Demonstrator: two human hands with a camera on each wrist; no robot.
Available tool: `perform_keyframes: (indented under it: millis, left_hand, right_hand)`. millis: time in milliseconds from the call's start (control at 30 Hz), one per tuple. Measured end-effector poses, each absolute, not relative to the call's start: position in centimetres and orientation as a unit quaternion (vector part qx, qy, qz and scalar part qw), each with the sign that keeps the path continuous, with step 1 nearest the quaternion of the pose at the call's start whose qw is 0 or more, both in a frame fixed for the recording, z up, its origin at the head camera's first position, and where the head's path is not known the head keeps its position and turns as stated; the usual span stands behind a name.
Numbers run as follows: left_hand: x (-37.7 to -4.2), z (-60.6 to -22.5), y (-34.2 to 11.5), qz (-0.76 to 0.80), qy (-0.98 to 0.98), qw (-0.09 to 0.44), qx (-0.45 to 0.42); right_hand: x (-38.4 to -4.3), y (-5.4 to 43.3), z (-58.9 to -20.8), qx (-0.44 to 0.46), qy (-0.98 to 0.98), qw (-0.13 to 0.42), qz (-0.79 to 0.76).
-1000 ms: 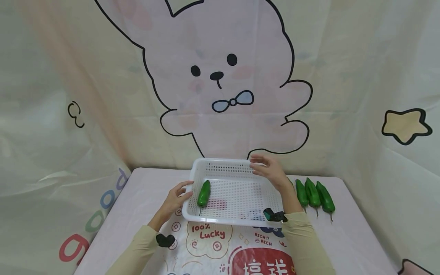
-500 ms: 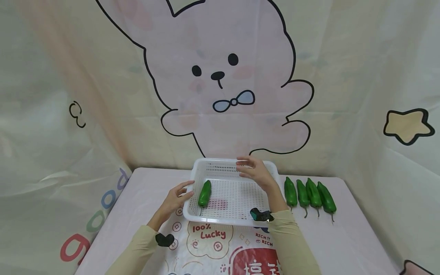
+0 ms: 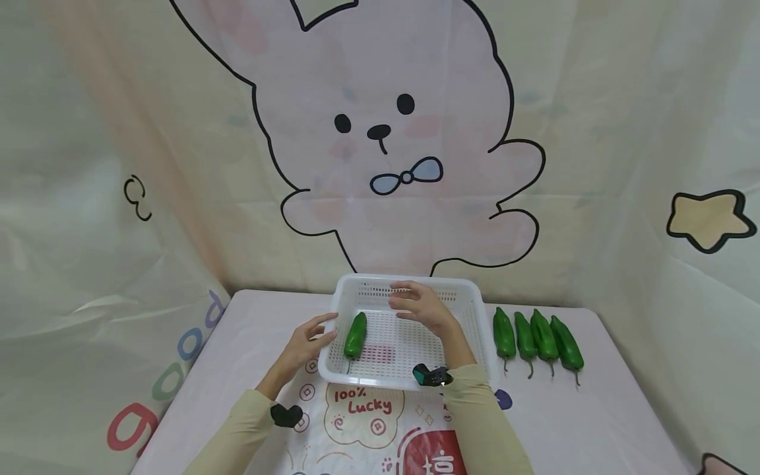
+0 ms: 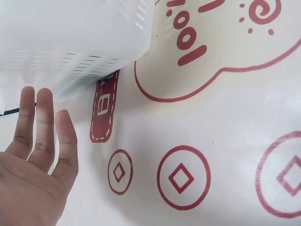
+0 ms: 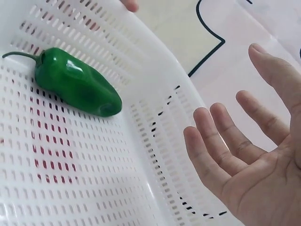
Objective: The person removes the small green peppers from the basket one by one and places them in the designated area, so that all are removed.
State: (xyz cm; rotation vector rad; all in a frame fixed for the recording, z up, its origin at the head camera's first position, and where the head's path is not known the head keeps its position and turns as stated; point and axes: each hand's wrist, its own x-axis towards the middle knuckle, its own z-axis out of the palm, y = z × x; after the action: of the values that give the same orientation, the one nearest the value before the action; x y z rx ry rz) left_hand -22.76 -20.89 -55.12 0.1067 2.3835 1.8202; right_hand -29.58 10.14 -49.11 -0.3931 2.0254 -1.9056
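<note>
One green pepper [image 3: 355, 336] lies at the left side of a white perforated plastic basket [image 3: 410, 382]; the right wrist view shows this pepper [image 5: 77, 82] with its curved stem. My left hand [image 3: 304, 343] rests its fingers on the basket's left side, and in the left wrist view the straight fingers of that hand [image 4: 42, 150] lie against the outer wall. Above the basket's inside hovers my right hand [image 3: 423, 307], fingers spread and holding nothing. In the right wrist view the palm of the right hand [image 5: 254, 150] faces the pepper from across the basket.
Several green peppers [image 3: 537, 338] stand in a row on the white table [image 3: 600, 409], right of the basket. A printed sheet [image 3: 362, 422] lies under and in front of the basket. A cartoon-printed cloth [image 3: 380, 224] hangs behind the table.
My right hand has moved left, from the basket's right rim to over its middle, uncovering another pepper of the row on the right. The left hand has stayed at the basket's left side.
</note>
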Motion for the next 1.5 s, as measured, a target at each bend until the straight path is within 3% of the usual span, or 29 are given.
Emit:
perform_keyframes:
  millis: [800,1167,1500]
  left_hand:
    - [-22.6,-55.1,-20.7,0.610,0.788,0.076,0.039]
    - [-22.7,-55.2,-20.9,0.608,0.790,0.070,0.044]
    - [-22.7,-55.1,-20.5,0.609,0.789,0.068,0.040]
  right_hand:
    - [-30.6,6.6,-52.3,-0.147,0.735,0.221,-0.623]
    - [-31.6,4.9,-54.7,-0.124,0.738,0.197,-0.633]
    - [-30.9,4.8,-54.6,-0.112,0.730,0.216,-0.639]
